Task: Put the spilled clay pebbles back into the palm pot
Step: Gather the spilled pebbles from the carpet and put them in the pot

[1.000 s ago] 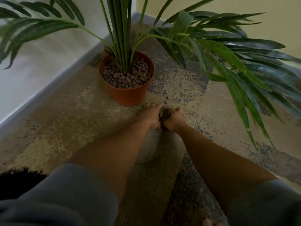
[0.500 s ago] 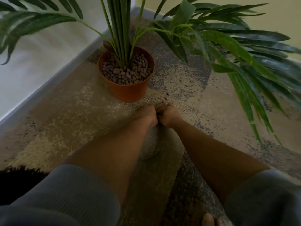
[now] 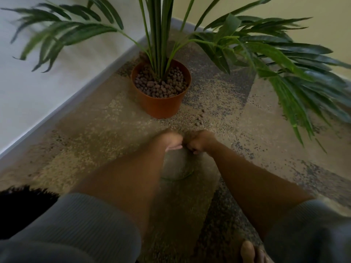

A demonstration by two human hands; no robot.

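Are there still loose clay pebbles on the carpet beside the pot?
Yes, a few small brown clay pebbles lie on the carpet right of the orange plastic pot.

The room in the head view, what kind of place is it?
Probably a corner of a home: a patterned carpet meets two plain walls with a skirting board, and a potted palm stands on the floor.

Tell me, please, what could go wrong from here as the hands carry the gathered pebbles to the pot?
1. The two fists, left hand and right hand, may leak pebbles on the way to the pot.
2. Loose pebbles on the speckled carpet beside the pot are easy to overlook.
3. The palm leaves overhang the pot, so an arm could brush them and tip it.
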